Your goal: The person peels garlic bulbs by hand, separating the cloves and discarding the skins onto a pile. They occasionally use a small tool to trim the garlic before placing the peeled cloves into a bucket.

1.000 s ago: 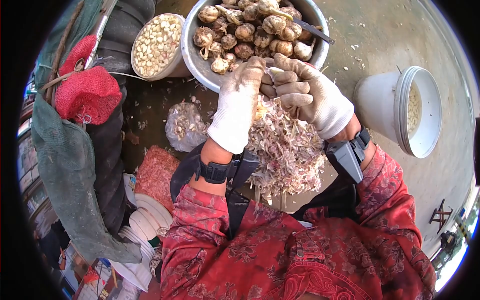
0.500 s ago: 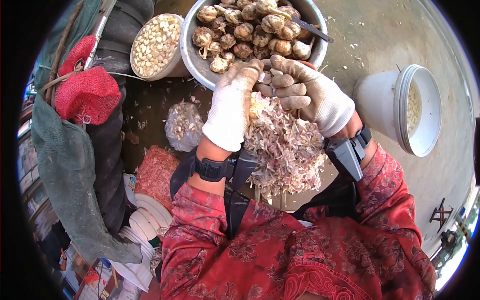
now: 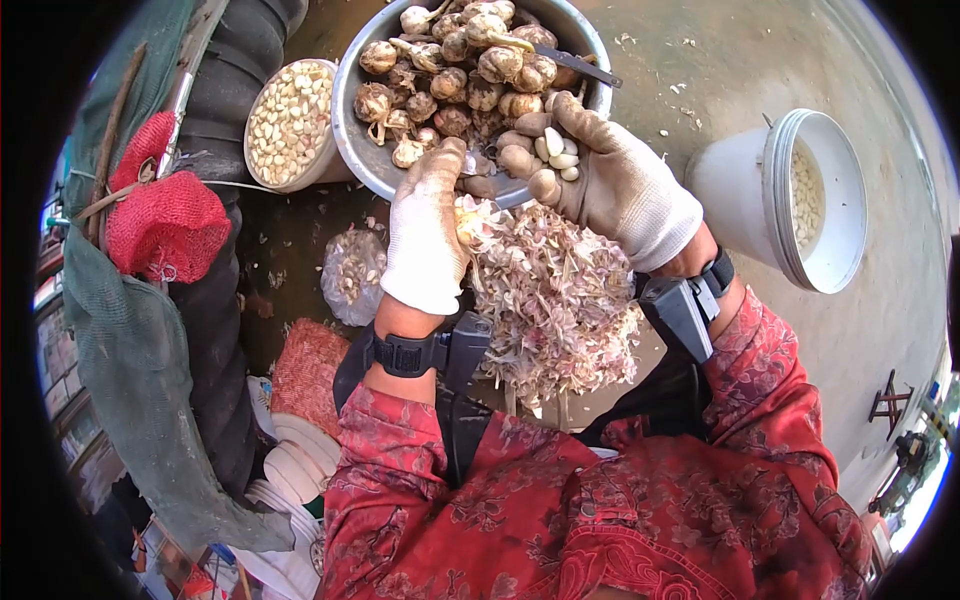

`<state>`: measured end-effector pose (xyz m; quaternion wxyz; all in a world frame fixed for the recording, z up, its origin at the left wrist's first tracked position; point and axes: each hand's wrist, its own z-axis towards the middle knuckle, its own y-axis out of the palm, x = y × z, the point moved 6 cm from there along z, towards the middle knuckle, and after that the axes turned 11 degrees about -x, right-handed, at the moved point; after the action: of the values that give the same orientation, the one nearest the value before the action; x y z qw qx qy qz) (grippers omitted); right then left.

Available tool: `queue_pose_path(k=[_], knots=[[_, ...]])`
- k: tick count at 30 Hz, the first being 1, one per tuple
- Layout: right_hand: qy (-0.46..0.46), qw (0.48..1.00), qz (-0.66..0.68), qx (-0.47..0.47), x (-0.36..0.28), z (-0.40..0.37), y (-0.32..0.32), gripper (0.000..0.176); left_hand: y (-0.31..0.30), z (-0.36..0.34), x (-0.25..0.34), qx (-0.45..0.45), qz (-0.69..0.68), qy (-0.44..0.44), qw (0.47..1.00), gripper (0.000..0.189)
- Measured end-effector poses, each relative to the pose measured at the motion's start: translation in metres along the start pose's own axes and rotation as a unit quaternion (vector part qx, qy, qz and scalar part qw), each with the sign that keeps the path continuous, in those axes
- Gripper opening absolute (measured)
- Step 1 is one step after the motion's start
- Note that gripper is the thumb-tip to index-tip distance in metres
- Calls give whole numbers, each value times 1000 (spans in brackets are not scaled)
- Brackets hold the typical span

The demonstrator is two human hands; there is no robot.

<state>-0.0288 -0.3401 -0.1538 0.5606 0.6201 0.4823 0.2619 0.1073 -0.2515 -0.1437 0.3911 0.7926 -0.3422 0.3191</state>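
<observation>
Both my hands wear soiled white knit gloves, just in front of the metal basin (image 3: 345, 125) of unpeeled garlic bulbs (image 3: 453, 88). My right hand (image 3: 630, 190) is curled around several peeled garlic cloves (image 3: 556, 150), which show pale in its palm. My left hand (image 3: 425, 230) is closed at the fingertips on a purplish-white garlic clove (image 3: 478, 164), partly hidden by the thumb. Beneath the hands rises a heap of papery garlic skins (image 3: 555, 300). A knife (image 3: 578, 64) lies across the bulbs at the basin's right.
A white bucket of peeled cloves (image 3: 292, 125) stands left of the basin. Another white bucket (image 3: 735, 185), tilted in view, stands at right with cloves inside. A clear plastic bag (image 3: 352, 275) and a red mesh sack (image 3: 308, 375) lie on the left. A dark ribbed pipe (image 3: 215, 320) runs alongside.
My hands have moved apart, and the right palm has turned to show the peeled cloves. The basin and buckets have shifted slightly left and up in view.
</observation>
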Motion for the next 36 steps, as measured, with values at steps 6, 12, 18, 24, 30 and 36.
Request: queue_pose_path(k=[6,12,18,24,30,36], knots=[[-67,998,1,-18,-25,-16,-3,39,11,2,-2,-4,5,0,1000,20],[-176,975,134,-5,-100,-62,-4,36,21,6,-10,-22,-74,-8,997,16],[-488,833,261,2,-214,-165,-38,75,28,6,-13,-43,-106,9,993,16],[-231,972,30,19,-144,-93,-23,49,36,7,-16,-57,-148,13,987,20],[20,865,-500,27,-9,-46,42,47,41,6,-8,-64,-82,14,994,24],[46,854,-517,35,16,-34,39,30,29,13,-13,-47,-79,-28,995,33]])
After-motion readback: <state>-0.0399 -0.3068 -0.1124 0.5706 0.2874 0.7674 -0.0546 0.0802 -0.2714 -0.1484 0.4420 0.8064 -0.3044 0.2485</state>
